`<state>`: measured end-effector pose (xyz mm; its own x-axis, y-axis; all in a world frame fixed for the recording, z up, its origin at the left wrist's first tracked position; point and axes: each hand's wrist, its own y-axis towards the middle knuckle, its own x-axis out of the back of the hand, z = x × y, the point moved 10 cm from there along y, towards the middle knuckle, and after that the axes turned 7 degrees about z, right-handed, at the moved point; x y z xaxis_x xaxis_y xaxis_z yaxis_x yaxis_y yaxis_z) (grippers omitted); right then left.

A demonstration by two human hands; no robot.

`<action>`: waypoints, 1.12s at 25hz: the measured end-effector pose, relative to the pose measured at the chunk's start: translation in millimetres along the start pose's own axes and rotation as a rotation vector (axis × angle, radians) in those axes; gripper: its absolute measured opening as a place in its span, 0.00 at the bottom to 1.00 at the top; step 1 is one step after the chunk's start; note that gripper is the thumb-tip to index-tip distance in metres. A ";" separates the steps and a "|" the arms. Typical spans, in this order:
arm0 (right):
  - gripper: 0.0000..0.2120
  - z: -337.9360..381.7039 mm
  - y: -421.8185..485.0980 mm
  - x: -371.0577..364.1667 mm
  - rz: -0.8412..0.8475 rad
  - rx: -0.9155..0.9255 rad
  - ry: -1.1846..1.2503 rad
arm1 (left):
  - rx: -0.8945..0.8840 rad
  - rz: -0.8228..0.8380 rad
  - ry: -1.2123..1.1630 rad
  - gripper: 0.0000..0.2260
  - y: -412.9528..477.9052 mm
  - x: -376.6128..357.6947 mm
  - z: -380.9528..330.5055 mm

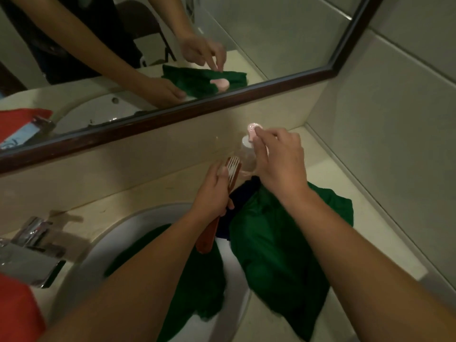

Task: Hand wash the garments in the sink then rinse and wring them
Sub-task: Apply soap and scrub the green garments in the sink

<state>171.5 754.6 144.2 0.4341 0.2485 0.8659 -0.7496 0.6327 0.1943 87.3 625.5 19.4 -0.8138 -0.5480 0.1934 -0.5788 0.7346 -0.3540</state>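
A green garment (276, 245) lies half in the white sink (103, 245) and half on the counter to the right, with a dark blue cloth (243, 193) under its upper edge. My left hand (212, 191) grips a reddish-brown scrubbing brush (209, 233), white bristles up, just under the nozzle of a clear pump bottle (248, 156). My right hand (278, 164) is on the bottle's pink pump head (253, 130), fingers curled over it. The bottle's lower part is hidden behind both hands.
A chrome tap (32, 250) stands at the sink's left. A red cloth (17, 312) lies at the lower left corner. The dark-framed mirror (172, 112) runs along the back wall. A tiled wall (394, 119) closes the counter on the right.
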 end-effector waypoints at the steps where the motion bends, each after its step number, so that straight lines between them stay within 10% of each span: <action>1: 0.18 3.3 12.9 -2.1 0.071 -0.005 -0.092 | -0.018 0.012 0.000 0.19 1.0 -1.9 -8.9; 7: 0.21 -3.7 31.2 -17.1 0.310 0.070 -0.189 | -0.024 0.048 0.033 0.21 6.2 -0.9 -25.9; 28: 0.13 -29.5 50.4 -19.6 0.054 0.085 0.261 | -0.082 0.088 -0.033 0.22 9.7 -0.9 -42.5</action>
<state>140.0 803.3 123.4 0.4979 0.4676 0.7304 -0.8097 0.5523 0.1984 80.2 650.1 54.6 -0.8604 -0.4917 0.1337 -0.5083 0.8102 -0.2920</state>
